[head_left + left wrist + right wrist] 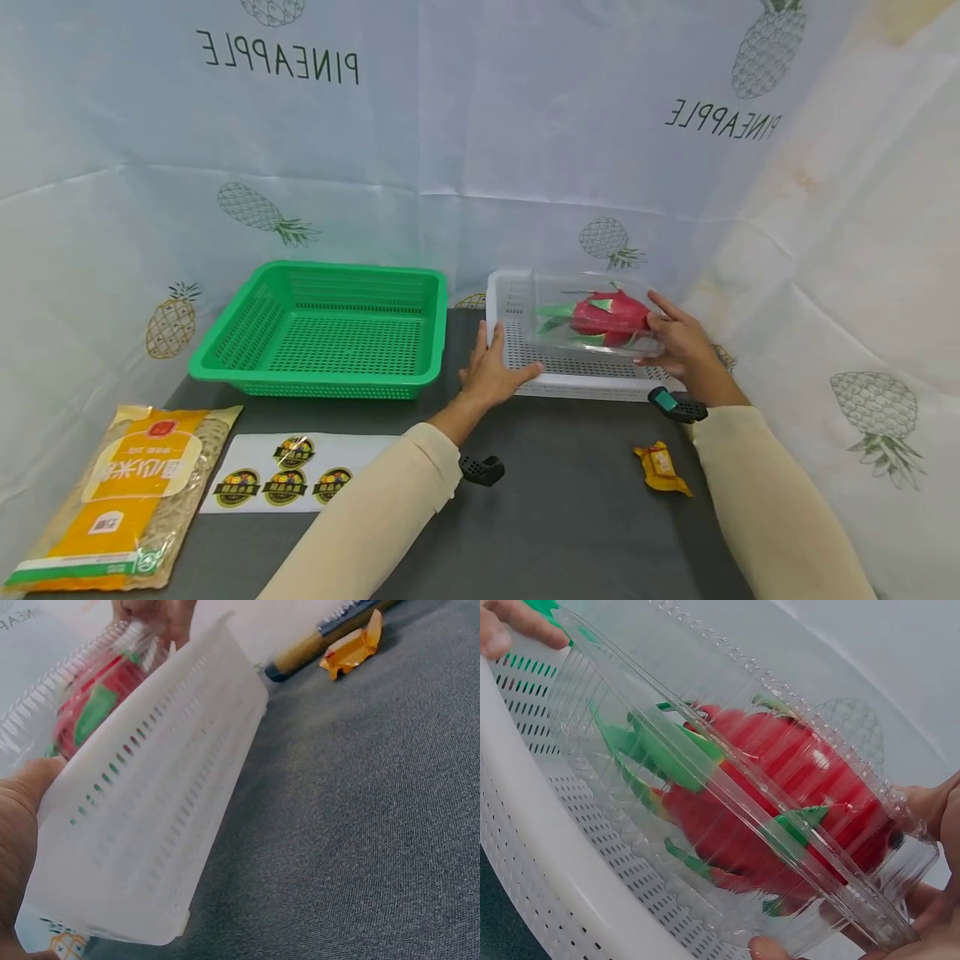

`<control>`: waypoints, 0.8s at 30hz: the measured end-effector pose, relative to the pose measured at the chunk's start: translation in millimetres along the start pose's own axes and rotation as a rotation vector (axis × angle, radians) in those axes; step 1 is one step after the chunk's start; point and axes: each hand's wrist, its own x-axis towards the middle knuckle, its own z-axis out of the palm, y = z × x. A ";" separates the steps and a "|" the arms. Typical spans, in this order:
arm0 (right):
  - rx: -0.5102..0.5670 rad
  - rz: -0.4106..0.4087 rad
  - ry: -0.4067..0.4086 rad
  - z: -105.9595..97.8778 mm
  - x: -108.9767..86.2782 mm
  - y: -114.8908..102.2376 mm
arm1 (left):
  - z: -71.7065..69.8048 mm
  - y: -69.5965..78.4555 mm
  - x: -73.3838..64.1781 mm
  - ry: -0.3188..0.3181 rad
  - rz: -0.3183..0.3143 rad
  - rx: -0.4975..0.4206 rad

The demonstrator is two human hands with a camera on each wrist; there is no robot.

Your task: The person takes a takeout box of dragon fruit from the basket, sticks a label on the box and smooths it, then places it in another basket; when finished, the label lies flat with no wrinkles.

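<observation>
A red dragon fruit (611, 318) with green scales lies inside a clear ridged plastic box (727, 780). My right hand (678, 346) grips the right end of this box, thumb low and fingers around the far side. The box is tilted over a white perforated basket (577, 385); whether it touches the basket floor cannot be told. At the basket's left front corner is my left hand (491, 371), fingers spread, the thumb on the rim. In the left wrist view that thumb overlaps the basket's edge.
To the left stands a green basket (345, 342). In front of it lie a sheet of round stickers (262, 458) and a yellow-labelled bag (127, 492). A small orange packet (662, 469) lies on the dark tabletop (555, 508) near my right sleeve. A printed curtain hangs behind.
</observation>
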 end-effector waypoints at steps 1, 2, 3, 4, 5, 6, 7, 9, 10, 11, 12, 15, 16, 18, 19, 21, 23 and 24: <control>0.003 0.002 -0.001 -0.6 -1.8 -1.8 | 0.0 0.1 0.1 0.001 0.002 0.000; -0.001 0.003 -0.001 -1.5 -3.5 -3.4 | -0.2 0.2 0.1 -0.001 0.002 -0.001; -0.004 0.002 -0.002 -2.3 -5.0 -4.9 | -0.2 0.2 0.1 -0.001 0.002 0.003; -0.008 0.001 -0.005 -3.0 -6.5 -6.1 | -0.3 0.3 0.0 -0.001 0.002 0.004; -0.005 0.001 -0.005 -3.7 -7.9 -7.3 | -0.3 0.2 0.0 -0.001 0.003 0.007; -0.003 0.000 -0.009 -4.3 -9.4 -8.3 | -0.2 0.2 0.0 -0.001 0.002 0.011; -0.001 -0.004 -0.012 -4.7 -10.9 -9.2 | -0.1 0.1 -0.1 0.000 0.004 0.014; 0.002 -0.013 -0.018 -5.0 -14.2 -11.1 | -0.1 -0.1 -0.4 0.000 0.006 0.018; 0.002 -0.019 -0.022 -5.2 -15.9 -11.8 | -0.2 0.0 -0.7 -0.002 0.007 0.020; 0.002 -0.025 -0.020 -5.3 -17.6 -12.7 | -0.2 -0.1 -0.8 -0.003 0.008 0.023; 0.000 -0.029 -0.019 -5.4 -19.3 -13.6 | -0.2 0.0 -1.0 -0.005 0.009 0.024; -0.009 -0.035 -0.016 -4.8 -24.9 -17.0 | -0.9 0.7 -1.7 -0.009 0.011 0.036; -0.008 -0.034 -0.015 -4.6 -26.5 -18.3 | -1.5 1.7 -2.0 -0.012 0.011 0.042; 0.003 -0.028 -0.016 -4.2 -30.2 -21.2 | -3.2 4.0 -2.7 -0.013 0.012 0.054; 0.009 -0.025 -0.018 -3.9 -32.0 -22.7 | -4.5 5.6 -3.2 -0.013 0.011 0.060; 0.025 -0.016 -0.023 -3.4 -35.6 -26.1 | -7.5 9.5 -3.9 -0.010 0.014 0.074; 0.042 -0.012 -0.032 -3.1 -39.1 -29.5 | -11.1 13.9 -4.5 0.002 0.026 0.080; 0.046 -0.011 -0.033 -3.1 -40.6 -31.3 | -13.2 16.3 -4.7 0.011 0.035 0.079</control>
